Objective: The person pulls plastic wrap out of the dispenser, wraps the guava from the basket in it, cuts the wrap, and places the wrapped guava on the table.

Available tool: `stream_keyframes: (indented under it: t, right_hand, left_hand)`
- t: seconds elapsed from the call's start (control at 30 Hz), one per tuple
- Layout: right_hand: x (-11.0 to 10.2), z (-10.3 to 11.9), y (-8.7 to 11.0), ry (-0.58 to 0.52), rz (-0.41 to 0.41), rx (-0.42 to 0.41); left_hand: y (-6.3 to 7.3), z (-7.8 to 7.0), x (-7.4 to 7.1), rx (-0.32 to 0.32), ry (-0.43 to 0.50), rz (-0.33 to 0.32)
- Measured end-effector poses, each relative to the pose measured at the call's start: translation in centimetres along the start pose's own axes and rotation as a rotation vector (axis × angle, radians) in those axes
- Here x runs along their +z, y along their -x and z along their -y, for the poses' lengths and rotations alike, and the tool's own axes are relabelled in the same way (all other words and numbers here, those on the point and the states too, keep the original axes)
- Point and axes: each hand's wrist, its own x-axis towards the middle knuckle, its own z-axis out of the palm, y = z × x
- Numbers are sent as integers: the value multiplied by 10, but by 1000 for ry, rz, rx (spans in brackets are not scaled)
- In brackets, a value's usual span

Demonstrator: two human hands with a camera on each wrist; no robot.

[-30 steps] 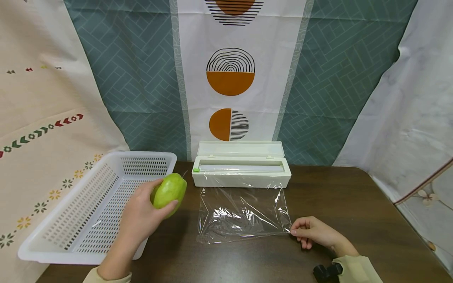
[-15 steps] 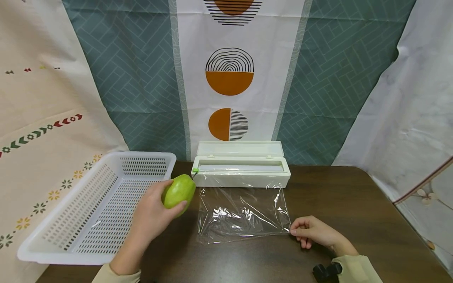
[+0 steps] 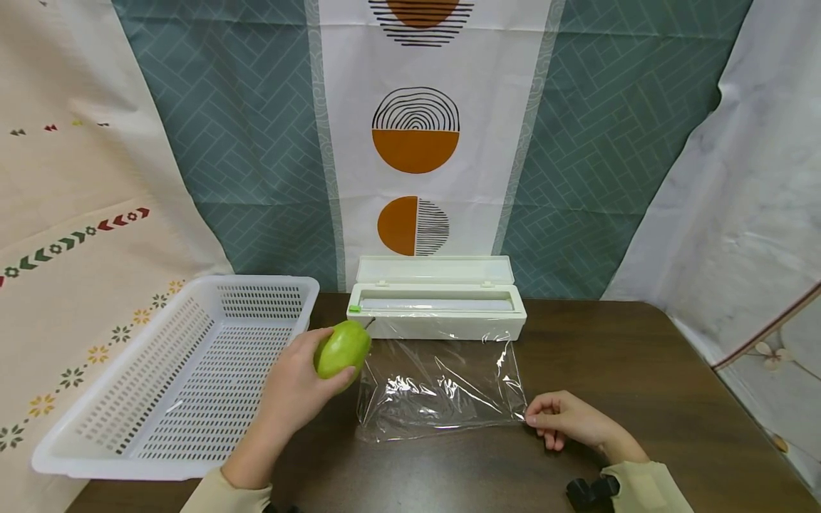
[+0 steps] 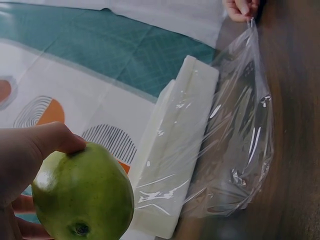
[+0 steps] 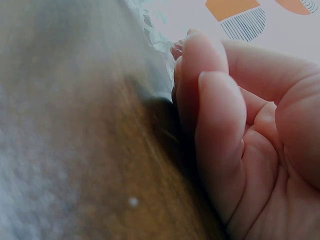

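Observation:
My left hand (image 3: pixel 296 377) grips a green pear (image 3: pixel 345 349) by its sides, above the table near the left edge of the film. In the left wrist view the pear (image 4: pixel 82 192) fills the lower left, its dark blossom end toward the camera. A sheet of clear plastic wrap (image 3: pixel 442 392) runs from the white wrap dispenser (image 3: pixel 439 328), whose lid stands raised, toward the front. At the sheet's front right corner my right hand (image 3: pixel 577 424) pinches the wrap between thumb and finger. The right wrist view shows the curled fingers (image 5: pixel 220 115) close up, with the film's edge blurred.
A white perforated plastic basket (image 3: pixel 58 456) stands on the left of the dark wooden table (image 3: pixel 616 342). Patterned cloths hang behind and at both sides. A green slider (image 3: pixel 355 308) sits at the dispenser's left end.
My left hand has carried the pear rightward from beside the basket to the wrap's left edge. My right hand has stayed at the wrap's corner.

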Motion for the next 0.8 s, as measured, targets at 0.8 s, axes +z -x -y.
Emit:
stream_keyframes:
  t: [0.8]
  right_hand:
    - [0,1,0,-6,5,-6]
  left_hand:
    - [1,-12,30,58,-11,54]
